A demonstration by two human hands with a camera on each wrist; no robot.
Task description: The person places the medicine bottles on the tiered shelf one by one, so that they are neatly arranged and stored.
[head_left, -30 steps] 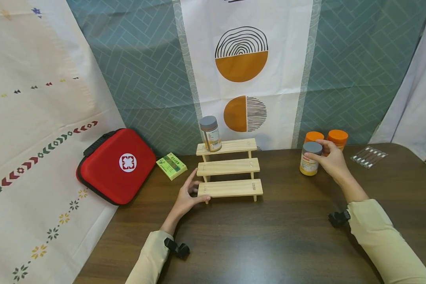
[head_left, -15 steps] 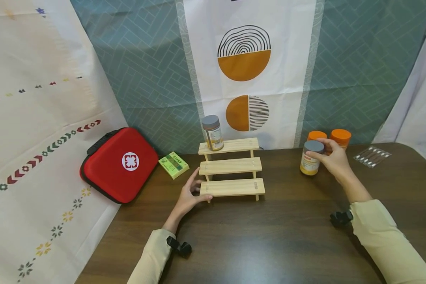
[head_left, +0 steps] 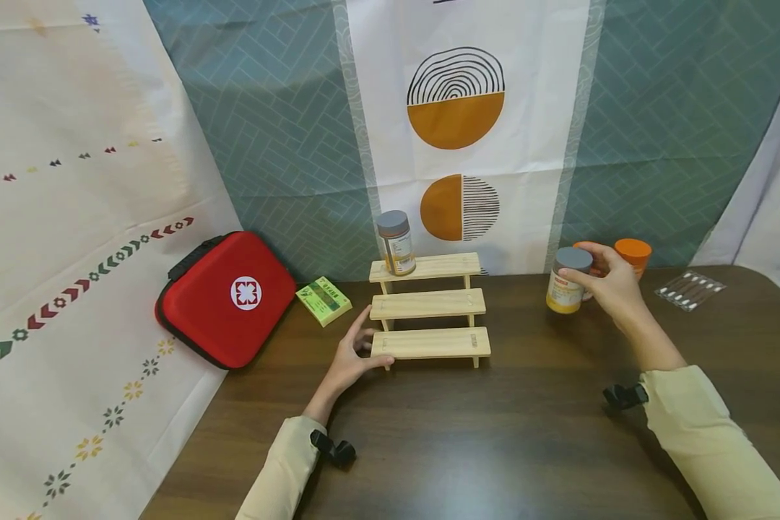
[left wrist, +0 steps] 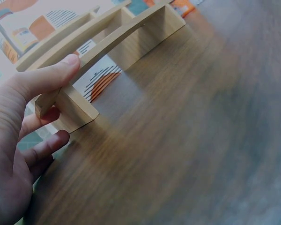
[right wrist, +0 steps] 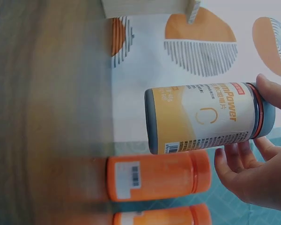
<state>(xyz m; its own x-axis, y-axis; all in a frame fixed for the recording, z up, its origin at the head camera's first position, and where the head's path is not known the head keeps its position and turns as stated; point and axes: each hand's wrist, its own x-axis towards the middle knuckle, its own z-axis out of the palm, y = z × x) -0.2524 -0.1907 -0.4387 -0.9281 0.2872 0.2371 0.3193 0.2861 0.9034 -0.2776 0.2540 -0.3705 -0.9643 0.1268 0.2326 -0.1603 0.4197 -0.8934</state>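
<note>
My right hand (head_left: 614, 285) pinches a pill bottle (head_left: 565, 285) by its grey lid. The right wrist view has this bottle (right wrist: 203, 118) with its yellow-and-white label, its base raised off the table. At the left end of a three-step wooden shelf (head_left: 429, 343), my left hand (head_left: 347, 361) grips the lowest step. The left wrist view has the thumb on top of that step and a finger under it; other fingers curl beside the leg. Another grey-lidded bottle (head_left: 396, 249) stands upright on the left of the top step.
Behind the right hand stand two orange bottles, one (head_left: 633, 254) partly hidden and the other mostly hidden. A packet of cotton swabs (head_left: 689, 290) lies at the far right. Left of the shelf are a green-yellow box (head_left: 325, 300) and a red first-aid case (head_left: 227, 303).
The right hand has lifted the grey-lidded bottle slightly and brought it a little leftward relative to the orange bottles. The left hand keeps its place on the shelf. The head view has shifted slightly.
</note>
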